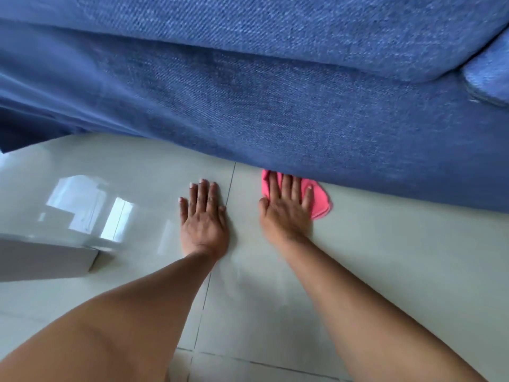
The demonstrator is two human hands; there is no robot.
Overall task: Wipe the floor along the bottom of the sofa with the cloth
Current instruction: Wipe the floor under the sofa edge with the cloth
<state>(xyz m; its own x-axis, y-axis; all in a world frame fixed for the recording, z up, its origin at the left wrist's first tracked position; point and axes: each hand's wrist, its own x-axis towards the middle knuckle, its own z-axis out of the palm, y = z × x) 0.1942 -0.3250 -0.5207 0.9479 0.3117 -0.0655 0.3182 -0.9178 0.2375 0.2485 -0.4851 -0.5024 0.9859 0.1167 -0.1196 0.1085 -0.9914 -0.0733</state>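
A blue fabric sofa (275,106) fills the upper half of the head view, its bottom edge running diagonally down to the right. A pink cloth (319,199) lies on the pale tiled floor (385,257) right against that bottom edge. My right hand (286,208) lies flat on the cloth, fingers spread, fingertips touching the sofa's base. My left hand (203,216) rests flat on the bare floor beside it, fingers apart, holding nothing.
A light grey box-like object (44,260) stands on the floor at the left. Bright window reflections (88,205) shine on the glossy tiles. A blue sofa cushion or armrest corner (487,75) juts out at the upper right.
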